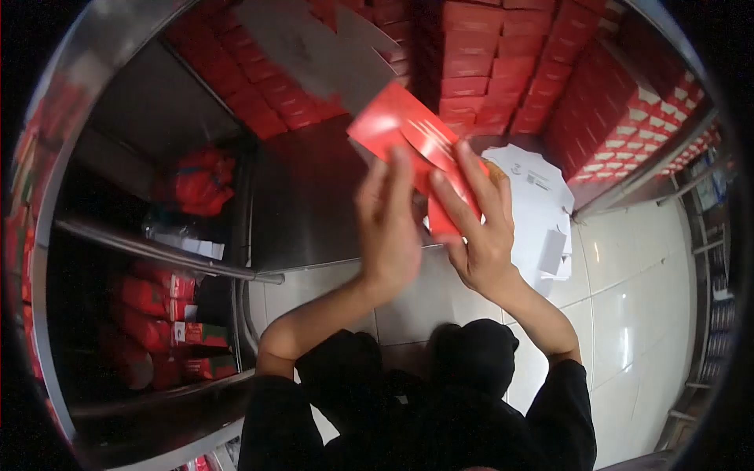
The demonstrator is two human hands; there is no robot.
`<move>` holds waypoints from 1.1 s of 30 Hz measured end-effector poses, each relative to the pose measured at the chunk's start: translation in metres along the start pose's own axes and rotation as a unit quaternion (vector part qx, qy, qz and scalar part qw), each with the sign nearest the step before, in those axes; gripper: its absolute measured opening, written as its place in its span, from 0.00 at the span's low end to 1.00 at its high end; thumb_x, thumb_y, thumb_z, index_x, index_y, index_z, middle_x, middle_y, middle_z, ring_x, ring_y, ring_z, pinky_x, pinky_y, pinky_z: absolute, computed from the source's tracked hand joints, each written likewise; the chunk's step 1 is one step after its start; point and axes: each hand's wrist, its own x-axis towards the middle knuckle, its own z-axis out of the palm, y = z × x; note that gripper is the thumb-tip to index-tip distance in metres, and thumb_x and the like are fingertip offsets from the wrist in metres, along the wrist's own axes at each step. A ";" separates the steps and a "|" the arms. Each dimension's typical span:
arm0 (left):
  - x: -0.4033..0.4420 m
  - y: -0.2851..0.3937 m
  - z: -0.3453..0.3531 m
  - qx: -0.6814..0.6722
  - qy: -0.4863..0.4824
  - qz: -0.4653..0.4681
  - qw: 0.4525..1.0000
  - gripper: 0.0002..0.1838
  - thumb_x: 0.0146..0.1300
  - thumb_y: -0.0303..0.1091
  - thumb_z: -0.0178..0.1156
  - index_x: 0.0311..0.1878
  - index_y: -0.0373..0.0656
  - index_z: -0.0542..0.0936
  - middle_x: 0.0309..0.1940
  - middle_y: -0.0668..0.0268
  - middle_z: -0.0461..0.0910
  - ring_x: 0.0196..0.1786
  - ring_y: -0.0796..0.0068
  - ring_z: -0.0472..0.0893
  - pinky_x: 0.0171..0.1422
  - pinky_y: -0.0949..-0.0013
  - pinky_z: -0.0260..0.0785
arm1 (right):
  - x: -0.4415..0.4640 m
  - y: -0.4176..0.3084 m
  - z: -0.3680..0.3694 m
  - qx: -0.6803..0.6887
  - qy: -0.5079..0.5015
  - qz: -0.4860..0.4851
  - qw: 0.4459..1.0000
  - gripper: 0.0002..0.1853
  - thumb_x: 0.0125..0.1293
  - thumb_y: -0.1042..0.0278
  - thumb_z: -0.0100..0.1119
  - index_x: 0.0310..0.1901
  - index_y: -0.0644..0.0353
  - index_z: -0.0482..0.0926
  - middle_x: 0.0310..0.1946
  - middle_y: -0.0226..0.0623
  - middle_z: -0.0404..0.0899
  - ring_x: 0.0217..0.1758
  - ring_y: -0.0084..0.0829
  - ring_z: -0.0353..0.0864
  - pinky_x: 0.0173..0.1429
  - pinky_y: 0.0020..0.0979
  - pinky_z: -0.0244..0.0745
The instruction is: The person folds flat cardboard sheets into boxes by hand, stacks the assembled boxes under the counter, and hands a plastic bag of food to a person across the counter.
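A glossy red cardboard box point(393, 110) with pale lines of print is raised above the front of a dark metal table, tilted, one panel angled out at its upper left. My right hand point(487, 228) grips its lower right part, the fingers lying across the red face. On the other side, my left hand point(389, 228) presses against the box with fingers pointing up; motion smears it a little. To the right of my right hand lies a pile of flat white card sheets point(530, 192), some with small print. My palms hide part of the box.
The dark metal table point(302, 204) spans the middle. Behind it rise stacks of red boxes point(471, 67), with more on the right point(605, 110). Grey flat sheets point(306, 47) lie at the back. A metal shelf rail point(173, 255) runs on the left, above red packages point(157, 306).
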 end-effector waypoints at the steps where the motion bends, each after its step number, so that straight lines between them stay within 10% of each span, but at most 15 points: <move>1: -0.005 -0.002 0.000 0.012 0.012 0.009 1.000 0.15 0.68 0.41 0.46 0.49 0.42 0.69 0.44 0.66 0.73 0.46 0.79 0.73 0.49 0.74 0.65 | 0.001 -0.002 0.007 0.002 0.011 0.009 1.000 0.25 0.57 0.52 0.51 0.54 0.58 0.73 0.61 0.49 0.60 0.51 0.50 0.66 0.53 0.44 0.63; 4: -0.016 -0.017 -0.014 0.067 0.003 0.023 0.997 0.17 0.68 0.44 0.44 0.50 0.41 0.69 0.44 0.64 0.73 0.46 0.81 0.73 0.47 0.77 0.66 | 0.009 -0.011 0.019 0.016 0.047 0.067 0.997 0.21 0.59 0.66 0.49 0.55 0.61 0.72 0.62 0.49 0.59 0.45 0.47 0.66 0.52 0.40 0.62; 11: -0.007 0.008 -0.049 0.270 -0.100 0.091 0.953 0.17 0.69 0.39 0.43 0.47 0.33 0.71 0.36 0.70 0.74 0.40 0.84 0.70 0.47 0.78 0.63 | 0.023 -0.028 0.028 0.132 0.033 0.149 0.979 0.25 0.68 0.62 0.37 0.64 0.64 0.57 0.53 0.50 0.68 0.44 0.43 0.67 0.53 0.36 0.61; 14: -0.003 0.017 -0.089 0.296 -0.087 0.007 0.951 0.17 0.69 0.40 0.43 0.44 0.34 0.72 0.34 0.71 0.74 0.39 0.86 0.69 0.46 0.78 0.63 | 0.036 -0.014 0.013 0.250 -0.044 0.374 0.892 0.23 0.71 0.56 0.31 0.58 0.63 0.65 0.42 0.37 0.71 0.48 0.27 0.68 0.53 0.27 0.61; 16: -0.010 0.026 -0.106 0.345 -0.094 -0.014 0.934 0.17 0.69 0.41 0.43 0.43 0.34 0.73 0.32 0.72 0.74 0.38 0.87 0.69 0.44 0.79 0.63 | 0.037 0.020 0.035 0.190 -0.149 0.223 0.945 0.19 0.71 0.58 0.34 0.51 0.61 0.69 0.38 0.32 0.70 0.48 0.25 0.67 0.53 0.25 0.60; 23: -0.018 0.025 -0.142 0.311 -0.004 0.019 0.950 0.16 0.67 0.39 0.47 0.33 0.34 0.75 0.24 0.77 0.70 0.30 0.91 0.64 0.33 0.80 0.59 | 0.031 0.009 0.080 0.330 -0.115 0.388 0.853 0.18 0.69 0.54 0.39 0.49 0.57 0.70 0.37 0.23 0.69 0.42 0.17 0.64 0.47 0.20 0.58; 27: -0.017 0.027 -0.144 0.340 0.021 0.023 0.940 0.15 0.63 0.34 0.50 0.23 0.34 0.72 0.17 0.78 0.63 0.25 0.91 0.62 0.27 0.78 0.56 | 0.026 0.022 0.078 0.399 -0.256 0.375 0.797 0.11 0.64 0.60 0.53 0.42 0.57 0.75 0.33 0.22 0.69 0.39 0.18 0.65 0.47 0.20 0.59; 33: -0.007 0.028 -0.153 0.444 -0.091 0.019 0.891 0.16 0.57 0.31 0.52 0.16 0.34 0.65 0.11 0.75 0.55 0.19 0.89 0.57 0.21 0.74 0.50 | 0.038 -0.015 0.052 0.117 -0.237 0.159 0.951 0.07 0.45 0.76 0.64 0.26 0.63 0.76 0.27 0.37 0.70 0.34 0.32 0.70 0.37 0.29 0.64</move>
